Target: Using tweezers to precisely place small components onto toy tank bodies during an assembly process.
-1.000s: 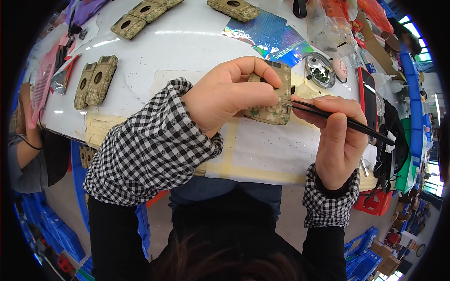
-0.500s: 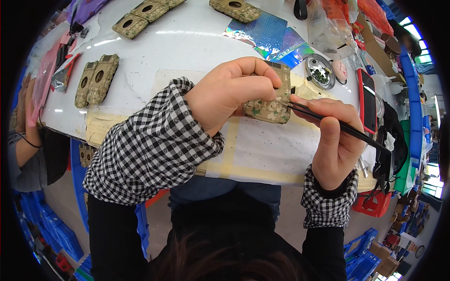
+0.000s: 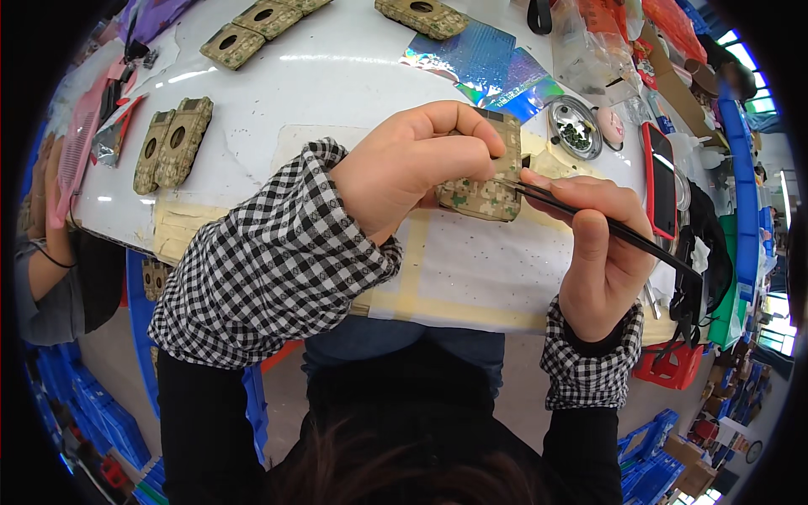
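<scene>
Over the near side of the table my left hand point(image 3: 417, 164) is closed around a camouflage-patterned model tank hull point(image 3: 484, 199), with thumb and forefinger bent over its top. Part of the hull is hidden behind those fingers. My right hand point(image 3: 602, 240) grips black tweezers point(image 3: 619, 225) from the right. The tweezers' tips touch or nearly touch the hull's right side, close to my left fingertips. Whether the tips hold a small part is too small to tell. Under the hull lies a white paper sheet point(image 3: 480, 273) dotted with tiny specks and edged with yellowish tape.
A round clear dish point(image 3: 575, 128) of small dark green parts stands right of the hull, near a red-framed phone point(image 3: 660, 181). More camouflage hulls point(image 3: 174, 143) rest at left and along the back. Shiny holographic sheets point(image 3: 471, 59) lie behind my hands. A co-worker's arm point(image 3: 46, 261) shows at far left.
Almost nothing differs. Both hands, the hull and the tweezers hold nearly the same place, with only a very slight shift at the tweezers' tips.
</scene>
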{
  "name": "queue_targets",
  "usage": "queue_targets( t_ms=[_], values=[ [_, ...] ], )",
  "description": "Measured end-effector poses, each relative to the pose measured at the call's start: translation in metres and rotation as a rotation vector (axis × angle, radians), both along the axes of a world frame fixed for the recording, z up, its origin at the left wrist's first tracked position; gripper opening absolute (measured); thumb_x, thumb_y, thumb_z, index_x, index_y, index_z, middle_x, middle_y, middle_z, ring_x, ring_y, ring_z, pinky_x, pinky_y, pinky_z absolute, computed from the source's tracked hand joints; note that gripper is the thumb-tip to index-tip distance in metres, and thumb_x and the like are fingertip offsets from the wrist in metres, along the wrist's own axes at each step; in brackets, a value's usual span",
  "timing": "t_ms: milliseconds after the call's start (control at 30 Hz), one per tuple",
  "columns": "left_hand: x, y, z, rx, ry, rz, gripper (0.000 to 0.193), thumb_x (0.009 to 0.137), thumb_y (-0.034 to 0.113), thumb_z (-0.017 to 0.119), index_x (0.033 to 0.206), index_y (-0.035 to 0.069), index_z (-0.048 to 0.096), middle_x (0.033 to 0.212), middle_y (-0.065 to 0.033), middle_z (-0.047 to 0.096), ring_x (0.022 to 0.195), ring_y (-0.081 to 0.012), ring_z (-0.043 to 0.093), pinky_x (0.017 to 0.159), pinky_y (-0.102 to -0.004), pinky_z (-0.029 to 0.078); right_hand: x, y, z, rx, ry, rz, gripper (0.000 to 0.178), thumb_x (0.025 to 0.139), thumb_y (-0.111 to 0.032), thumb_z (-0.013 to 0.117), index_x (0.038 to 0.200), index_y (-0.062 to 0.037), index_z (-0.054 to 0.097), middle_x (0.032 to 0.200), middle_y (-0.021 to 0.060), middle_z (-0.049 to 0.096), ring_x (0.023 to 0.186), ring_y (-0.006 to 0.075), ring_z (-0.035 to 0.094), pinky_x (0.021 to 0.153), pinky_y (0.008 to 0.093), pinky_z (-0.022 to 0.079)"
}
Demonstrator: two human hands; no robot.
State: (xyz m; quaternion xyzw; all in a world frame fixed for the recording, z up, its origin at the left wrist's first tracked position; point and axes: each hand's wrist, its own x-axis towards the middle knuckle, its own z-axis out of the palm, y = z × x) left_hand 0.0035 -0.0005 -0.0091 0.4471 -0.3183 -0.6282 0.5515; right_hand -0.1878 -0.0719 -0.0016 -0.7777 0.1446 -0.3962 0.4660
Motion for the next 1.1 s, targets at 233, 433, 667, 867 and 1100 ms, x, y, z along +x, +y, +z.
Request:
queue_targets(
  t_ms=[233,433,667,867,1100],
  values=[
    [-0.001,-0.001,0.000,-0.004,0.036,0.013,0.020,0.079,0.009,0.052,0.098,0.003,0.051,0.096,-0.0086,0.059,0.091,-0.0167,0.061,0.080,-0.0286,0.050,-0.001,0.003,0.003,0.094,-0.166,-0.015,0.022,0.094,-0.014,0.048,0.101,0.0061,0.053,0.096,0.0166,0.060,0.089,0.0213,0.061,0.082,0.0307,0.048],
    [-0.001,-0.001,0.001,-0.011,0.036,-0.001,0.019,0.080,0.009,0.050,0.098,0.001,0.050,0.098,-0.0126,0.059,0.095,-0.0234,0.063,0.083,-0.0313,0.051,-0.020,-0.011,0.012,-0.286,-0.031,-0.347,0.016,0.092,-0.009,0.049,0.099,0.0041,0.053,0.091,0.0147,0.059,0.084,0.0214,0.060,0.079,0.0318,0.048],
    [-0.001,-0.002,0.002,0.015,0.033,0.000,0.018,0.080,0.009,0.050,0.096,0.001,0.050,0.095,-0.0124,0.059,0.093,-0.0248,0.063,0.082,-0.0324,0.051,-0.024,-0.020,0.014,-0.685,0.387,-0.557,0.013,0.075,-0.001,0.067,0.087,-0.0015,0.063,0.076,0.0088,0.060,0.070,0.0210,0.056,0.064,0.0280,0.043],
    [-0.001,-0.003,0.002,0.043,0.058,0.015,0.017,0.081,0.010,0.050,0.095,0.001,0.051,0.092,-0.0111,0.059,0.090,-0.0250,0.063,0.082,-0.0340,0.052,-0.011,-0.025,0.012,-0.762,0.401,-0.503,0.019,0.068,-0.003,0.073,0.083,-0.0035,0.063,0.072,0.0086,0.057,0.074,0.0244,0.055,0.063,0.0331,0.044],
    [-0.001,-0.003,0.002,0.028,0.099,-0.014,0.016,0.081,0.009,0.049,0.094,0.001,0.050,0.092,-0.0116,0.059,0.089,-0.0255,0.063,0.081,-0.0342,0.052,-0.011,-0.024,0.017,-0.796,0.338,-0.533,0.017,0.067,-0.002,0.073,0.080,-0.0032,0.063,0.073,0.0098,0.058,0.072,0.0254,0.055,0.063,0.0326,0.044]
  ],
)
